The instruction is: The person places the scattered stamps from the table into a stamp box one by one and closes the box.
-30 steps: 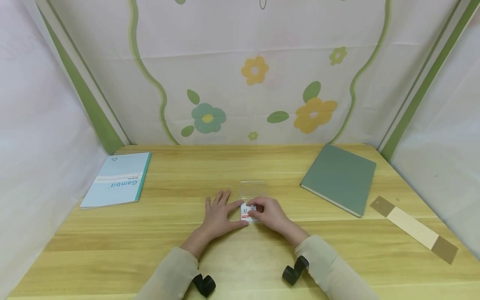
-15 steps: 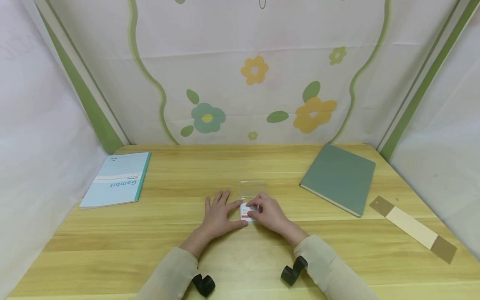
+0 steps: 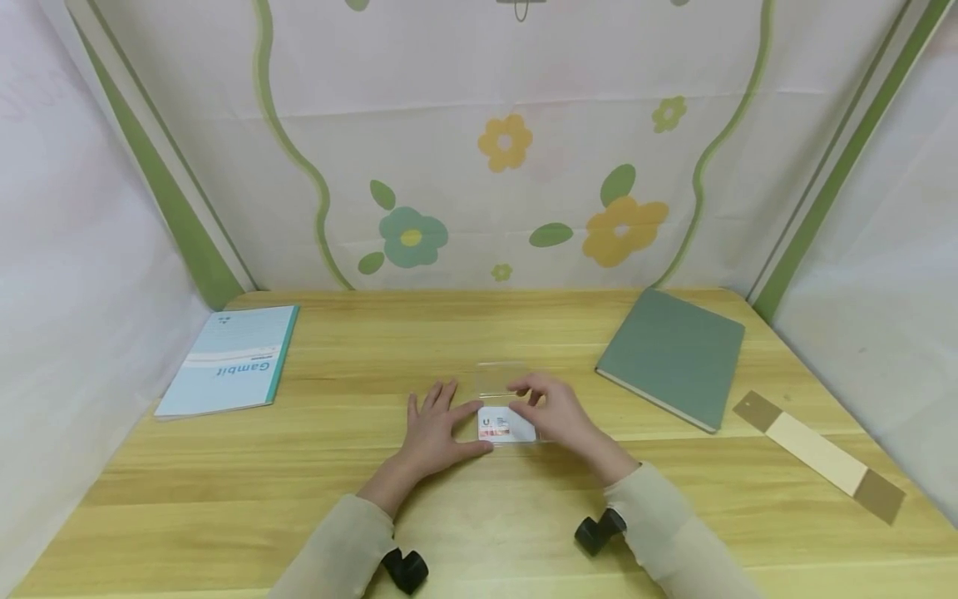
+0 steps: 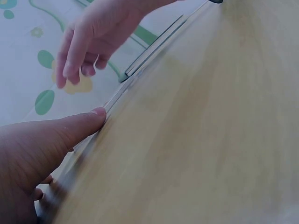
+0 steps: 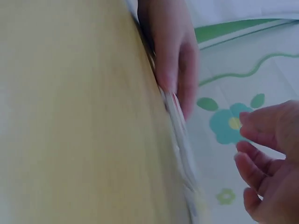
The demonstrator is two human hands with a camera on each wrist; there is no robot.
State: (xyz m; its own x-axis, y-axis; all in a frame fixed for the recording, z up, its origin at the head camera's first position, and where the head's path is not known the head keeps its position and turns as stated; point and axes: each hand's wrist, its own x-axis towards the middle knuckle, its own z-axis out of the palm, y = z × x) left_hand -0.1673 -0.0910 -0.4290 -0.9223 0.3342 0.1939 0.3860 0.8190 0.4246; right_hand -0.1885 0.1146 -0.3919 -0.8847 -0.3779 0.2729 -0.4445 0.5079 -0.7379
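A white card stack (image 3: pixel 518 426) with a small logo and red-orange print lies in the base of a clear plastic case at the middle of the table. The case's transparent lid (image 3: pixel 500 379) is folded back flat behind it. With fingers spread on the tabletop, my left hand (image 3: pixel 437 433) touches the left corners of the case with its thumb and index finger. My right hand (image 3: pixel 555 409) hovers over the right end of the cards, fingers loosely bent and holding nothing. In the right wrist view, a gap separates that hand (image 5: pixel 275 158) from the case edge (image 5: pixel 180 135).
On the left of the wooden table (image 3: pixel 374 349) lies a pale blue "Gambit" notebook (image 3: pixel 232 358). A green hardcover book (image 3: pixel 674 358) lies at the back right. Nearer the right edge is a tan-and-cream strip (image 3: pixel 819 453). Fabric walls (image 3: pixel 449 100) rise behind and beside the table.
My right hand has let go of the cards and moved up and to the right, uncovering the whole white face. My left hand has kept its place at the case.
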